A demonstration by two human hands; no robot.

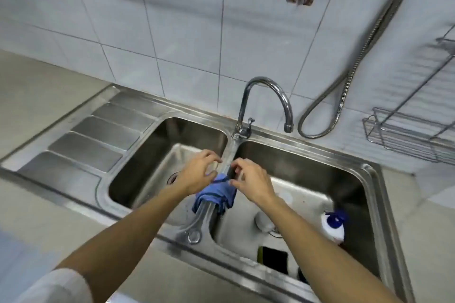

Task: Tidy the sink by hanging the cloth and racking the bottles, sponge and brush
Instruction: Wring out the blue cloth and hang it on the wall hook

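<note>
A blue cloth (216, 193) is draped over the steel divider between the two sink basins. My left hand (198, 172) and my right hand (251, 181) hover at its far edge, fingers curled and pinching the cloth's top hem. In the right basin lies a white bottle with a blue pump cap (333, 226). A dark sponge with a yellow edge (273, 257) stands near the front wall of that basin, with another dark object partly hidden beside it. A wire rack (403, 135) hangs on the wall at the right.
A chrome tap (267, 103) rises behind the divider, its spout over the right basin. A metal hose (349, 76) loops down the tiled wall. The ribbed draining board (93, 135) lies left of the left basin. A drain plug (264, 221) sits in the right basin.
</note>
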